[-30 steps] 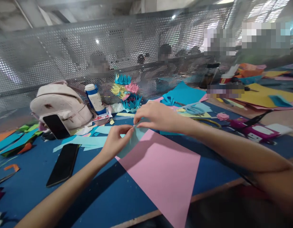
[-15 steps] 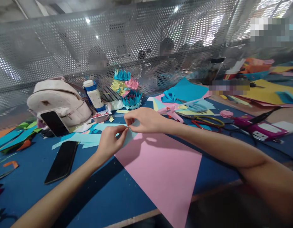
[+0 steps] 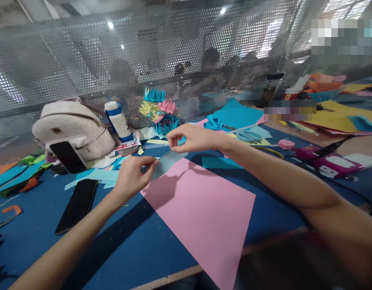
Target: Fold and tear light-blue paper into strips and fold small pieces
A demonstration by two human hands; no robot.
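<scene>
Left hand (image 3: 133, 177): thumb and index pinched together at the tips, near end of the strip (image 3: 165, 164) between them. Right hand (image 3: 195, 139): thumb and index curled into a loop, tips narrow and closed on the strip's far end; other fingers tucked, grip detail partly hidden. The light blue strip spans between both hands, held over the upper corner of the pink sheet (image 3: 204, 205).

Risks: thin paper, so uneven pull between hands could crease or tear it; a loose pinch could let one end slip. Pink sheet lies with its lower corner past the table (image 3: 143, 237) edge, so a bumped arm or leg could shift or bend it.

Outward: other strips (image 3: 106, 175) lie beyond the left wrist, phone (image 3: 77, 205) flat near the left forearm. Second phone (image 3: 68, 157) leans on the bag (image 3: 71, 121), bottle (image 3: 118, 122) beside it. Paper flowers (image 3: 167, 124) stand beyond the hands. Past the right forearm: blue sheet (image 3: 237, 114), scissors (image 3: 249, 136), paper rose (image 3: 285, 143), purple device (image 3: 331, 161) with a cord (image 3: 358, 192) near it; whether they connect, cannot tell.
</scene>
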